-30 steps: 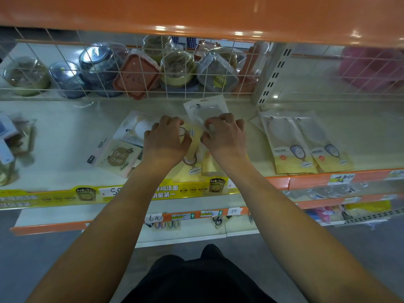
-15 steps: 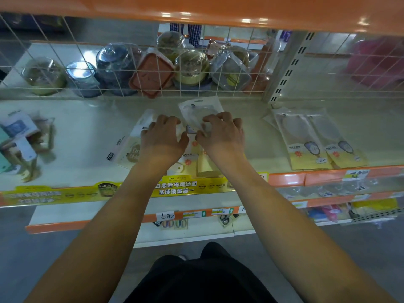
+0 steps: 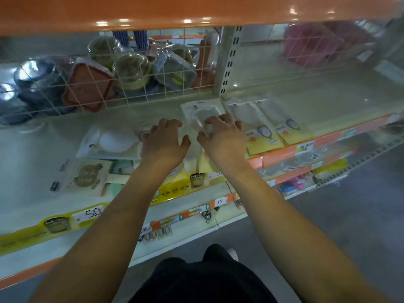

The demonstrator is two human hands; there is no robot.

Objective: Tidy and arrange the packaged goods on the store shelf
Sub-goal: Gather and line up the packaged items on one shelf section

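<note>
One cream shelf (image 3: 306, 99) with an orange front edge carries flat packaged goods. Behind it, one wire grid (image 3: 91, 84) fences off a cluster of wrapped containers, too blurred to count. Two yellow-bottomed packets (image 3: 273, 132) lie side by side at the right, overlapping. At the left lie one clear packet with a white round item (image 3: 113, 142) and, nearer the edge, one packet with a brown print (image 3: 87, 177). One clear packet (image 3: 200, 111) lies centre, toward the back. The right hand (image 3: 222, 137) rests curled fingertips on its near end; the left hand (image 3: 165, 142) hovers just beside, fingers bent, and whether it holds anything I cannot tell.
</note>
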